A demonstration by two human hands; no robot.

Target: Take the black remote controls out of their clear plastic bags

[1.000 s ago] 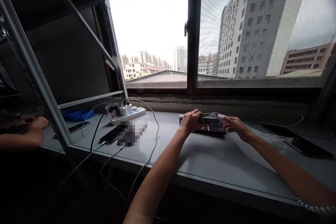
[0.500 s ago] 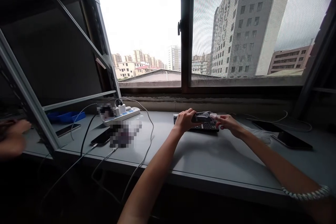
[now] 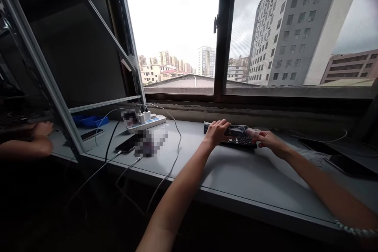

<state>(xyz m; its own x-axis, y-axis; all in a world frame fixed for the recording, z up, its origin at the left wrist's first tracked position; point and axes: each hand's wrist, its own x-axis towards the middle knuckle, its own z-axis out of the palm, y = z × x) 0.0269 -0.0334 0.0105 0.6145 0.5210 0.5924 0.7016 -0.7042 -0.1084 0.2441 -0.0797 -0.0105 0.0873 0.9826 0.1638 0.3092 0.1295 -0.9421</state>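
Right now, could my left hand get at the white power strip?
Probably yes, if your left hand releases the wrapped black item; the power strip sits leftward, past a white cable.

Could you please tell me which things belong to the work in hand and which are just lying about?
In hand:
- plastic-wrapped dark object, held by the left hand, its end pinched by the right hand
- possibly black keypad device below

Lying about, it seems:
- white power strip
- phone on white cable
- blue tray
- clear plastic
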